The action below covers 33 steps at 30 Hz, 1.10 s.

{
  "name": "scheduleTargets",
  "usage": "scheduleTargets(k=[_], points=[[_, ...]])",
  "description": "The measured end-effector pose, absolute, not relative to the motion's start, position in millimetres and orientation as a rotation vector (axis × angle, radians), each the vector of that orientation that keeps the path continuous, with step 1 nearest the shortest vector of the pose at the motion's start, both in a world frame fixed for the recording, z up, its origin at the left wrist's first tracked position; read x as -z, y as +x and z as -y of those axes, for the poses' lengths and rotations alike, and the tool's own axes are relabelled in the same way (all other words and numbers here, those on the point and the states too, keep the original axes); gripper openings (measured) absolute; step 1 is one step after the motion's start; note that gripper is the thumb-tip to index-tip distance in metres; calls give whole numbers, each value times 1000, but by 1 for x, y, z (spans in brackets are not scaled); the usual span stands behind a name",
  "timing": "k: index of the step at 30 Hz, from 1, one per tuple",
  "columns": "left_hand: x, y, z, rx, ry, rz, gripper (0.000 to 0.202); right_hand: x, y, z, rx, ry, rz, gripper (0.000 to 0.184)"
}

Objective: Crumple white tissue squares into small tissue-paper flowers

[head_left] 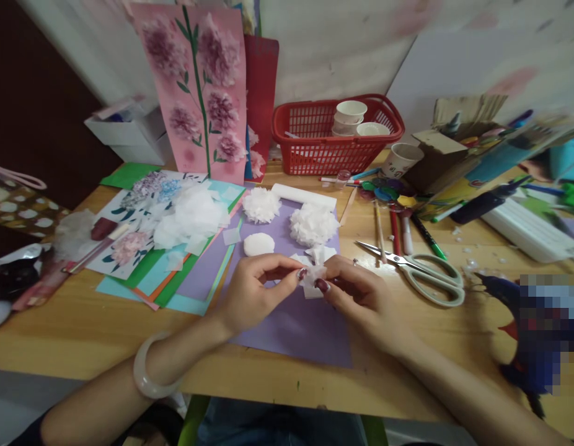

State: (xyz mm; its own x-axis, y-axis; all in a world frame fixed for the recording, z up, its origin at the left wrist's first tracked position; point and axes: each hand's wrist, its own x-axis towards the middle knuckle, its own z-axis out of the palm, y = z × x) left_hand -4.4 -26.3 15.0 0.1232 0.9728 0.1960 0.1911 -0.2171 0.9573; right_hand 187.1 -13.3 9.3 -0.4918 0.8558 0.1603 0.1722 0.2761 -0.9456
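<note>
Between the fingertips of both hands is a small piece of thin white tissue paper [315,274]. My left hand [263,285] pinches it from the left, and my right hand [356,288] pinches it from the right. Below them lies a sheet of purple paper [291,337], with some small white paper squares [313,291] partly hidden under the fingers. Just beyond the hands, two ruffled white paper flowers [313,224] and a plain white disc [259,244] rest on the purple sheet. A white paper roll [304,196] lies behind them.
Scissors [424,269] lie to the right, near several pens [429,235] and a glue gun [505,297]. Coloured sheets with a tissue pile [191,214] spread out on the left. At the back stand a red basket [333,152] holding paper cups and a pink flower picture [170,93].
</note>
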Motion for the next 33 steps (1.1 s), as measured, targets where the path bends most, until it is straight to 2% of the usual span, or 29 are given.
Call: scheduleTargets(k=[7,11,15,18,23,29,33], points=[[-12,-6,23,-1257,1296,-1263,9,-9,187,12,-1264,-976,1822,15],[-10,-9,17,-1336,1029,-1050,12,-11,187,11,-1223,-1013,1816,16],[-13,-9,13,-1135,876,-816,16,-10,187,10,-1172,-1004,1820,12],[-14,-6,16,-1034,989,-831,13,-10,186,11,-1144,-976,1865,10],[-12,-5,21,-1170,1305,-1157,7,-11,185,15,-1208,-1025,1745,5],[-7,-5,27,-1293,1573,-1263,3,-12,188,19,-1091,-971,1732,26],[-11,-3,29,-1374,1887,-1185,9,-11,185,19,-1240,-1001,1811,19]])
